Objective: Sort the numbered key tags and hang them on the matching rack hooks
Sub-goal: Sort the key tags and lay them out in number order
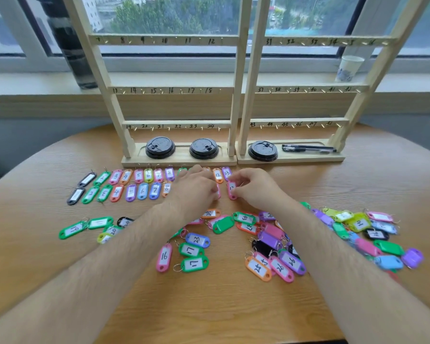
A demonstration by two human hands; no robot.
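Observation:
Two wooden racks stand at the table's back: the left rack (169, 90) with hooks numbered up to 24 and the right rack (305, 89) numbered 31 and up. All visible hooks are bare. Two rows of sorted key tags (124, 184) lie in front of the left rack. My right hand (253, 187) pinches a pink tag (232, 191) at the right end of the lower row. My left hand (196, 187) lies over the rows' middle, fingers curled on a pink tag (218, 192) that is mostly hidden. Unsorted tags (278, 244) are scattered nearer me.
Three black cup lids (160, 147) and two black pens (308, 148) lie in the racks' base trays. A paper cup (349, 68) and a dark bottle (70, 45) stand on the windowsill. A small group of tags (90, 225) lies front left.

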